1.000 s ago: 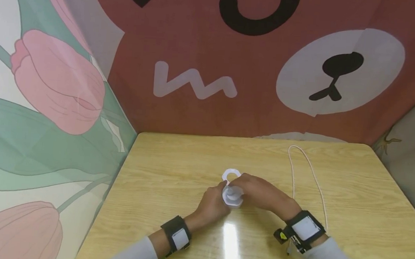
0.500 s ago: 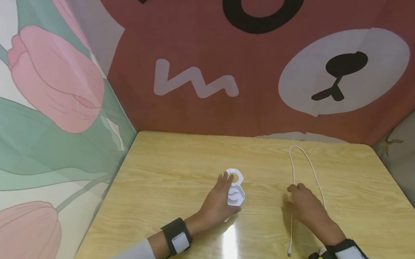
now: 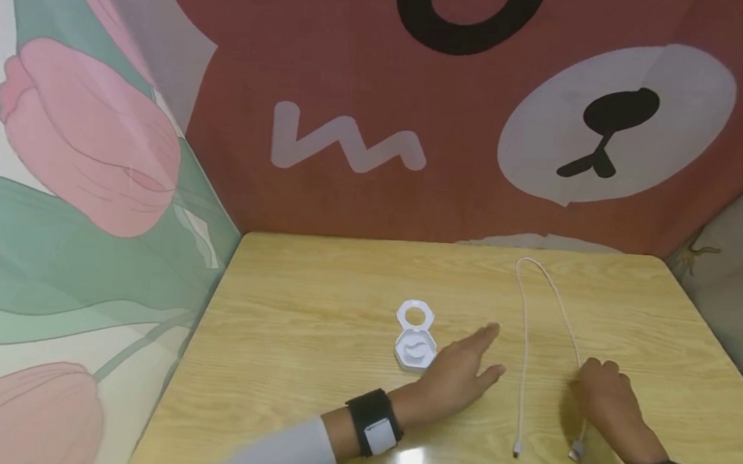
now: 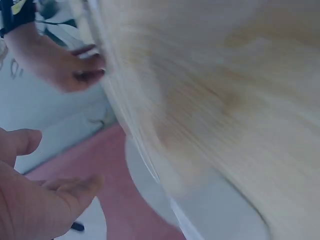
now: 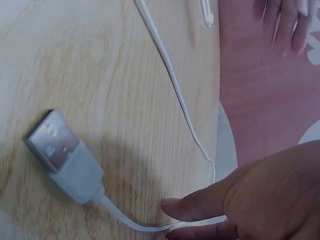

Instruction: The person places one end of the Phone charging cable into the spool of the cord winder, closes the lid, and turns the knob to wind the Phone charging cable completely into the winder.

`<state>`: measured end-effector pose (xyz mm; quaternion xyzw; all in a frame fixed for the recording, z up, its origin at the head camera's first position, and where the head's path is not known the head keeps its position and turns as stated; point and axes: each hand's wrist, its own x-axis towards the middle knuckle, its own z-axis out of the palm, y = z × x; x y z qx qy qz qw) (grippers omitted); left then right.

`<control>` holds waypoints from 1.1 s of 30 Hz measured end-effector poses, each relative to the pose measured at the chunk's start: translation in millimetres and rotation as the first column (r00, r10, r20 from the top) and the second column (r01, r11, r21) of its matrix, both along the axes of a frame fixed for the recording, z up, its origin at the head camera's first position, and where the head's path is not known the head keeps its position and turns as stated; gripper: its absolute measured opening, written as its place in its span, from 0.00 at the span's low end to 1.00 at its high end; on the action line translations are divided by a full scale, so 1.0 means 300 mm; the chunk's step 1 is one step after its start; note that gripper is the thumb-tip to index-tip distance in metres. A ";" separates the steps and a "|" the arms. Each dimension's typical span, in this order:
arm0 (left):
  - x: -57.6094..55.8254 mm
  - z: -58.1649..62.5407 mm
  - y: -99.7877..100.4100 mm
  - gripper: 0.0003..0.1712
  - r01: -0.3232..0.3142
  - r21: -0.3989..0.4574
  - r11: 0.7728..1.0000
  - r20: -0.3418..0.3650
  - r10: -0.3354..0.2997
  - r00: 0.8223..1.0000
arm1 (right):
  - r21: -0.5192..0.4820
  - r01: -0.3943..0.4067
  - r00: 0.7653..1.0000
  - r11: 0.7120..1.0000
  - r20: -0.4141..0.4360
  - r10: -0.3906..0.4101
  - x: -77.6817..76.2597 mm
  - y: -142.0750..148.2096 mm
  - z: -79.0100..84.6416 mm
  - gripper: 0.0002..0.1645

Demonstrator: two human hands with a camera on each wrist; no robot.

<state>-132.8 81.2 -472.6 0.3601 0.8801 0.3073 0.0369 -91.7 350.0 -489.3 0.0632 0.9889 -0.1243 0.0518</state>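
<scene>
White cable (image 3: pixel 524 358) runs in a tall, narrow loop over the right half of the wood-grain desk (image 3: pixel 314 314), its bend towards the far edge. We see the right hand (image 3: pixel 612 403) on the loop's right-hand strand, thumb and finger closed in a pinch on the cable near its USB plug (image 5: pixel 70 160). The plug's metal end points away from the fingers. The loop's other strand ends in a smaller connector (image 3: pixel 516 449), which lies on the desk towards us.

The left hand (image 3: pixel 452 378) is open and holds nothing, its fingers extended towards the cable and its thumb spread apart from them. Just beside it stands a white many-sided case (image 3: pixel 415 351), its ring-shaped lid (image 3: pixel 404 315) folded open on the far side; we cannot tell whether the hand touches it. Behind the desk we see a red backdrop (image 3: pixel 463 123) with a bear's muzzle (image 3: pixel 546 143).
</scene>
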 end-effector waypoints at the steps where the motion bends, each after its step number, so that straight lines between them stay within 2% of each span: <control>1: 0.007 -0.001 0.031 0.38 0.010 0.008 1.000 0.031 -0.010 0.999 | -0.006 -0.015 1.000 1.000 -0.013 0.015 -0.001 0.001 -0.003 0.13; 5: 0.042 -0.016 0.134 0.34 0.025 0.003 1.000 0.155 -0.025 0.988 | -0.072 -0.007 1.000 0.997 0.029 0.009 -0.017 -0.005 -0.006 0.10; 9: 0.072 -0.053 0.200 0.28 0.041 -0.032 0.999 0.216 -0.034 0.976 | -0.117 0.062 0.994 0.991 0.094 -0.051 -0.037 -0.011 -0.003 0.10; 11: 0.086 -0.070 0.220 0.25 0.058 -0.049 0.997 0.227 -0.046 0.973 | -0.120 0.094 0.991 0.988 0.108 -0.081 -0.044 -0.013 -0.001 0.13; 12: 0.093 -0.077 0.228 0.20 0.065 -0.052 0.996 0.224 -0.052 0.973 | -0.125 0.113 0.988 0.986 0.119 -0.098 -0.046 -0.014 0.000 0.14; 15: 0.111 -0.085 0.244 0.10 0.088 -0.073 0.993 0.179 -0.074 0.981 | -0.119 0.132 0.984 0.984 0.135 -0.116 -0.053 -0.014 0.001 0.16; 18: 0.120 -0.077 0.247 0.17 0.104 -0.083 0.991 0.159 -0.090 0.983 | -0.123 0.143 0.981 0.982 0.148 -0.124 -0.059 -0.009 0.000 0.17; 21: 0.121 -0.072 0.244 0.13 0.127 -0.071 0.989 0.205 -0.110 0.973 | -0.140 0.155 0.977 0.978 0.167 -0.131 -0.057 -0.001 0.000 0.19; 24: 0.121 -0.075 0.244 0.14 0.144 -0.063 0.988 0.240 -0.125 0.963 | -0.208 0.169 0.973 0.963 0.191 -0.130 -0.053 0.000 0.011 0.17; 27: 0.117 -0.083 0.245 0.24 0.140 -0.062 0.988 0.229 -0.122 0.966 | -0.328 0.186 0.970 0.926 0.214 -0.119 -0.055 -0.009 0.036 0.16; 29: 0.112 -0.088 0.243 0.31 0.130 -0.046 0.990 0.233 -0.116 0.966 | -0.450 0.185 0.972 0.874 0.215 -0.095 -0.057 -0.017 0.058 0.22; 33: 0.094 -0.097 0.236 0.26 0.111 0.084 0.990 0.288 -0.130 0.949 | -0.645 0.169 0.979 0.746 0.197 -0.051 -0.062 -0.020 0.106 0.23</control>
